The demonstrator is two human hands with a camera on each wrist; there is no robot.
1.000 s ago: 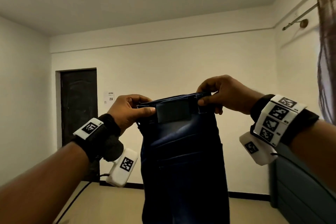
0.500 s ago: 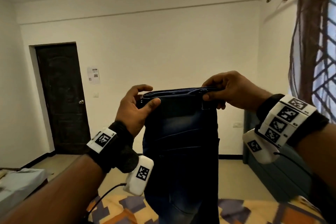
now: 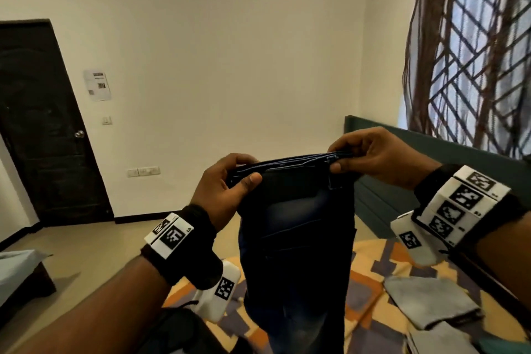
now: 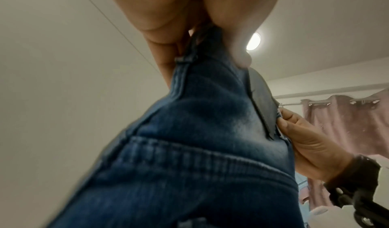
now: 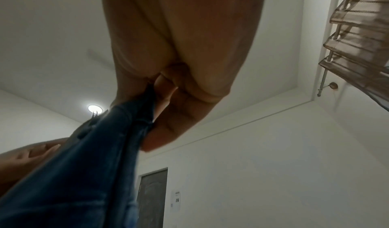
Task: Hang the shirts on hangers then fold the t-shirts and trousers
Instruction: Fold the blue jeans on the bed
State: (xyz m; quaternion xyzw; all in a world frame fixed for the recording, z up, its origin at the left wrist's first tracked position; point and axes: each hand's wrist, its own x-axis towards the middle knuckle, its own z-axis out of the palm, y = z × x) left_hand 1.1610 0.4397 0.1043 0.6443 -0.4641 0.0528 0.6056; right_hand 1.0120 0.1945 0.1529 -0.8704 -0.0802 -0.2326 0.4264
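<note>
A pair of dark blue jeans (image 3: 296,253) hangs in the air in front of me, folded lengthwise, the waistband held level at the top. My left hand (image 3: 230,178) pinches the waistband's left end between thumb and fingers. My right hand (image 3: 353,155) pinches its right end beside a belt loop. In the left wrist view the jeans (image 4: 189,148) fill the frame below my left hand (image 4: 202,36), with my right hand (image 4: 294,131) at the far end. The right wrist view shows my right hand (image 5: 160,98) clamped on the denim (image 5: 84,173). The legs' lower ends are out of view.
Below lies a bed with a patterned orange, yellow and purple sheet (image 3: 370,284). Folded grey garments (image 3: 428,302) lie on it at the lower right. A dark green headboard (image 3: 382,195) stands behind, a curtained barred window (image 3: 471,46) at right, a dark door (image 3: 37,123) at left.
The view has tilted down, and the bed with the folded clothes has come into sight. Both hands keep their hold on the waistband, which sits lower in the picture than before.
</note>
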